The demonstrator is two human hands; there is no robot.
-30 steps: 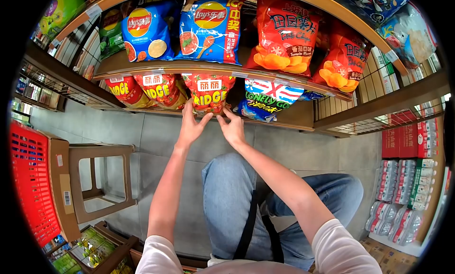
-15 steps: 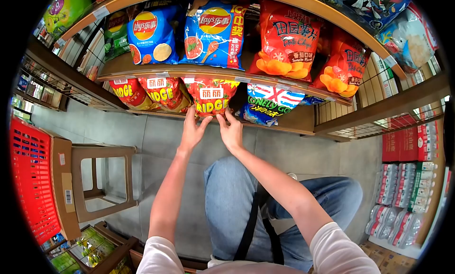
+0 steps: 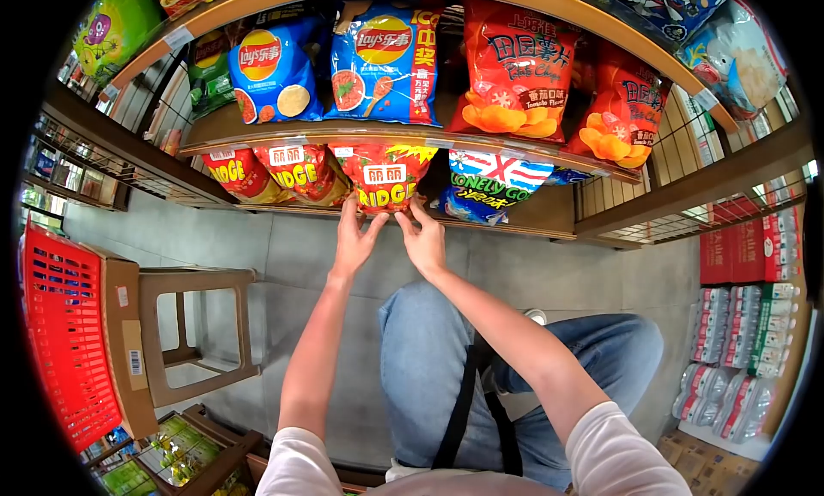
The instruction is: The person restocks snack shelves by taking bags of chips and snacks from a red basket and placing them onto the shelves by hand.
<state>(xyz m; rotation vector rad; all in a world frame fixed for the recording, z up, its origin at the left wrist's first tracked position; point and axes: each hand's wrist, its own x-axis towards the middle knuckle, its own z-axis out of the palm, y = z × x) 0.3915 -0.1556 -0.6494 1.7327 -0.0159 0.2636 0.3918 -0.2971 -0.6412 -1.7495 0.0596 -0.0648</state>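
Observation:
A red bag of potato chips [image 3: 384,175] with yellow lettering stands on the lower shelf, its top partly under the shelf above. My left hand [image 3: 354,238] grips its lower left corner, fingers at the side and thumb near the bottom edge. At the lower right corner, my right hand [image 3: 422,237] pinches the bag in the same manner. Some fingertips are hidden by the bag. Two similar red bags, the nearer being a red chip bag [image 3: 302,172], stand to the left. Right of my hands is a blue snack bag [image 3: 493,187] with green lettering.
Above, the upper shelf [image 3: 343,132] bears blue chip bags [image 3: 384,58] and red chip bags [image 3: 515,71]. At left are a brown stool [image 3: 202,372], a cardboard box [image 3: 129,341] and a red basket [image 3: 69,324]. Packs of bottles [image 3: 730,324] stand at right.
The view has shifted slightly, moving the shelf and floor objects a little in the picture. Both hands stay at the red bag's lower corners, with little visible change in their hold.

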